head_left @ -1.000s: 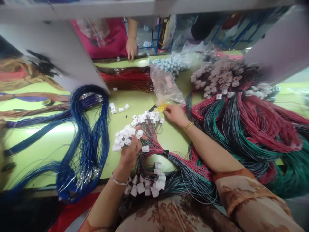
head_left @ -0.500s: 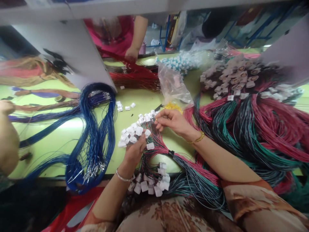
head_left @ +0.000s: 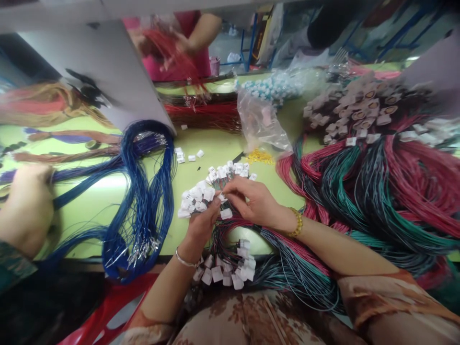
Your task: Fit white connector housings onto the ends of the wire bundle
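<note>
My left hand (head_left: 200,225) is closed around a bunch of thin red and green wires tipped with white plastic connectors (head_left: 196,200). My right hand (head_left: 249,201) has its fingers pinched together at one white connector right beside my left thumb; a small part may be in the pinch, too small to name. More white connectors of the same bundle (head_left: 230,171) fan out on the green table just beyond both hands, and another cluster (head_left: 226,270) hangs over the near edge. A small heap of yellow parts (head_left: 260,156) lies further back.
A loop of blue wires (head_left: 143,191) lies at left, heaps of red and green wires (head_left: 377,191) at right, a clear plastic bag (head_left: 260,122) behind. Another person's hand (head_left: 25,206) rests at far left. A person in pink (head_left: 176,43) handles red wires across the table.
My right hand has come back from the yellow parts to the connectors at my left hand. The person opposite lifted red wires. A hand entered at left.
</note>
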Demonstrator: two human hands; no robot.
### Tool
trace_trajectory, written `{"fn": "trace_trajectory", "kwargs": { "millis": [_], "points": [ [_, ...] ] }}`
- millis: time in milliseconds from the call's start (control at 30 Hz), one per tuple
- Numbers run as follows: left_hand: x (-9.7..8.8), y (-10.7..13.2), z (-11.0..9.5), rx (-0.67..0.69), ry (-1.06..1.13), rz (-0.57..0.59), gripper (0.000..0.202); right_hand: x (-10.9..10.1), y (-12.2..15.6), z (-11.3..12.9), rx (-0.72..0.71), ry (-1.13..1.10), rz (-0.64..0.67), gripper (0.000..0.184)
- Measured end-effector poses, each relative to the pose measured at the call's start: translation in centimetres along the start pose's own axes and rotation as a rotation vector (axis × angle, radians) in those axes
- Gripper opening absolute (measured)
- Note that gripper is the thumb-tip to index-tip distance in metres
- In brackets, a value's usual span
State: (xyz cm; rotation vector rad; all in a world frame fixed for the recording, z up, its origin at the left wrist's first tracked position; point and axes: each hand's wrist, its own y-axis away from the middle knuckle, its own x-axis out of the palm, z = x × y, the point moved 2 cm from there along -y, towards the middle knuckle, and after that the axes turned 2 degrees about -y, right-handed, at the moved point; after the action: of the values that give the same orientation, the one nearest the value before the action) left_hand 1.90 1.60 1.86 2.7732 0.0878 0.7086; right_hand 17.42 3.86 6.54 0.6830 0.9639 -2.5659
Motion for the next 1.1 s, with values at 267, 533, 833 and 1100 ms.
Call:
{"fn": "trace_trajectory", "kwargs": {
  "millis": [267, 533, 833, 1100],
  "points": [
    [-0.1, 0.1, 0.2, 0.001, -0.055, -0.039, 0.033, 0.2, 0.3, 0.1, 0.155, 0.053, 0.006, 0.011],
    [-0.7, -0.5, 0.7, 0.138, -0.137, -0.097, 0.041, 3.6, 2.3, 0.6, 0.205, 0.150, 0.213, 0.051],
    [-0.7, -0.2, -0.2, 0.361, -0.359, -0.146, 0.014, 0.1, 0.3, -3.8, 0.284, 0.128, -0.030, 0.026],
    [-0.1, 0.1, -0.2, 0.216, -0.199, -0.051, 0.032, -4.5, -0.3, -14.4, 0.513, 0.449, 0.062, 0.020]
  ]
}}
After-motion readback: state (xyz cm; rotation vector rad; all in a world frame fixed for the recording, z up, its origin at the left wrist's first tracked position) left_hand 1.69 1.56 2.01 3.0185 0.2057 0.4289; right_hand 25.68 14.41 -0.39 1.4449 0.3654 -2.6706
